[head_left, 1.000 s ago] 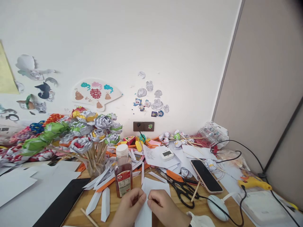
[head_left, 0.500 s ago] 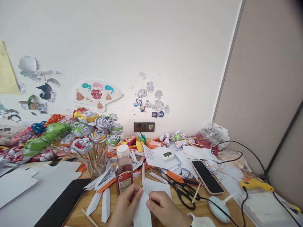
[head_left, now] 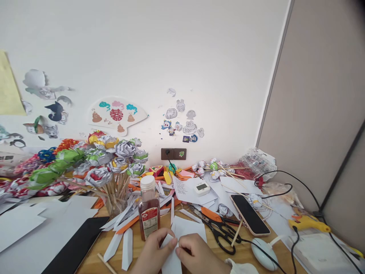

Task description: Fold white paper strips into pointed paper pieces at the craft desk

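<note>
Between my two hands is a strip of white paper point(head_left: 171, 262), upright and creased, at the bottom middle of the view. My left hand point(head_left: 156, 251) pinches its left edge near the top, thumb in front. On the other edge, my right hand point(head_left: 198, 253) has thumb and curled fingers closed on the paper. Just behind the hands lies a white paper sheet point(head_left: 189, 227). A bottle of reddish-brown liquid point(head_left: 149, 213) with a white cap stands behind my left hand. Folded white paper strips point(head_left: 127, 249) lie to the left.
Black scissors point(head_left: 224, 232), a phone point(head_left: 250, 214) and a pale blue mouse-shaped object point(head_left: 264, 253) lie to the right. Further right is a yellow glue gun point(head_left: 309, 224) with its cord. Paper flowers on sticks point(head_left: 114, 167) stand at the back left. A black flat panel point(head_left: 78, 243) lies at left.
My left thumb has moved slightly right and down along the paper's top. My right hand has closed in a little, so the gap between the hands is narrower.
</note>
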`<move>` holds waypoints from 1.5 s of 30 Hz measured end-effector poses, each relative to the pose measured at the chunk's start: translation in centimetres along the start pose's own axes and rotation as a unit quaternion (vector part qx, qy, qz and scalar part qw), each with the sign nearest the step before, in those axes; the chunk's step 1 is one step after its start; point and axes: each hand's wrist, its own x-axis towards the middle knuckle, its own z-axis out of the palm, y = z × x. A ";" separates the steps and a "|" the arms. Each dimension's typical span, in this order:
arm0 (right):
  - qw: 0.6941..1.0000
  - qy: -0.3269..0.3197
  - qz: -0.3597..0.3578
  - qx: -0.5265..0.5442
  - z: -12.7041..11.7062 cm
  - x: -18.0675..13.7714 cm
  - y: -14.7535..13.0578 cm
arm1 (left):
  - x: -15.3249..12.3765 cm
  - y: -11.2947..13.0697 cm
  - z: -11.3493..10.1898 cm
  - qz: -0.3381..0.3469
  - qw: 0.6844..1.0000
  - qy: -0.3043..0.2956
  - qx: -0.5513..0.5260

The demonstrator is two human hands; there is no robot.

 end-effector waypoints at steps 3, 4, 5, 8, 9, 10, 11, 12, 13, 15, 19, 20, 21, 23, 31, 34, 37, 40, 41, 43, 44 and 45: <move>1.000 0.001 0.001 -0.006 0.1 0.0 0.0 | -0.2 0.2 -0.1 0.015 1.000 0.015 0.008; 1.000 0.003 0.002 -0.009 0.1 0.0 0.0 | -0.2 0.2 0.0 0.014 1.000 0.015 0.004; 1.000 0.004 0.002 -0.014 0.1 0.0 0.1 | -0.2 0.2 0.0 0.010 1.000 0.016 -0.002; 1.000 0.001 0.002 -0.031 0.2 0.0 0.1 | 0.0 -0.2 0.2 -0.009 1.000 0.019 -0.017; 0.999 0.000 0.002 -0.036 0.2 0.0 0.1 | 0.0 -0.3 0.2 -0.012 1.000 0.021 -0.019; 0.999 0.000 0.001 -0.038 0.2 0.0 0.2 | 0.1 -0.4 0.2 -0.011 1.000 0.022 -0.019; 0.999 0.002 0.001 -0.039 0.2 0.0 0.2 | 0.1 -0.5 0.3 -0.008 0.999 0.023 -0.021; 0.999 0.006 0.001 -0.038 0.2 0.0 0.3 | 0.2 -0.6 0.3 -0.007 0.999 0.024 -0.024; 0.999 0.009 0.001 -0.035 0.2 0.1 0.3 | 0.3 -0.6 0.2 -0.007 0.999 0.027 -0.029; 0.999 0.013 0.001 -0.030 0.1 0.1 0.3 | 0.4 -0.7 0.2 -0.014 0.999 0.033 -0.036; 1.000 0.020 0.009 -0.006 0.0 0.2 0.3 | 0.4 -0.5 0.1 -0.014 0.998 0.048 -0.043; 0.999 0.028 0.015 0.005 0.0 0.2 0.3 | 0.3 -0.5 0.1 -0.015 0.998 0.045 -0.051; 0.999 0.041 0.022 0.017 -0.1 0.3 0.3 | 0.3 -0.5 0.2 -0.025 0.997 0.034 -0.062; 0.995 0.082 0.039 0.043 -0.2 0.4 0.5 | 0.1 -0.7 0.5 -0.052 0.995 -0.017 -0.082; 0.975 0.113 0.066 0.180 -1.1 0.5 0.4 | 0.1 -1.6 1.4 -0.072 0.993 -0.051 -0.079; 0.976 0.040 0.032 0.210 -1.1 0.3 0.2 | 0.3 -1.2 0.9 -0.066 0.995 0.000 -0.068; 0.980 0.006 0.018 0.198 -0.9 0.2 0.4 | 0.4 -0.9 0.6 -0.065 0.996 0.006 -0.065; 0.977 -0.010 0.021 0.213 -0.7 0.1 0.8 | 0.4 -0.8 0.7 -0.059 0.996 -0.008 -0.072; 0.974 -0.016 0.019 0.226 -0.7 0.1 0.9 | 0.4 -0.8 0.7 -0.058 0.996 -0.010 -0.073; 0.968 -0.026 0.014 0.248 -0.8 0.1 1.0 | 0.4 -0.8 0.8 -0.054 0.996 -0.013 -0.073; 0.967 -0.028 0.012 0.252 -0.8 0.1 1.0 | 0.4 -0.8 0.8 -0.052 0.996 -0.014 -0.074; 0.968 -0.026 0.011 0.251 -0.8 0.2 1.0 | 0.4 -0.8 0.8 -0.049 0.996 -0.016 -0.075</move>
